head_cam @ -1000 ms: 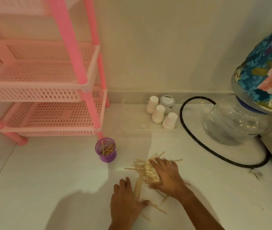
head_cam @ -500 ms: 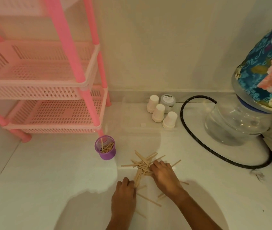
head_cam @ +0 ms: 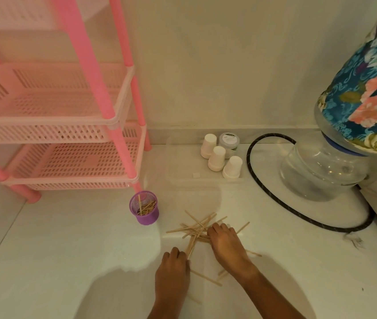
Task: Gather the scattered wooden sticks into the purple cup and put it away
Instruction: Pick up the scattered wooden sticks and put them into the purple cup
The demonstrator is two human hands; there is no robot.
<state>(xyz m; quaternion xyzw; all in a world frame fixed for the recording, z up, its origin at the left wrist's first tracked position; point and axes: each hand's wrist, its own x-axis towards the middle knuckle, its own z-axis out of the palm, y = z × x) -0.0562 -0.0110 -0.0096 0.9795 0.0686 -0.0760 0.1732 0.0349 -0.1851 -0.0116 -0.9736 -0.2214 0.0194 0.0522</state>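
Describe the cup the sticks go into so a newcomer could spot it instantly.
Start at the pink shelf rack on the left. At the foot of its nearest front leg stands the purple cup, upright with sticks inside. Unlike the upturned white cups by the wall, it is purple and open-topped.

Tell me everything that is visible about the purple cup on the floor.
The purple cup is small and round, apparently plastic, with a fine mesh-like wall near the rim and a more solid base. It stands upright on the white floor, just in front of the pink rack's near leg; whether they touch is unclear. Several wooden sticks lie inside, some leaning on its wall. Neither hand touches it.
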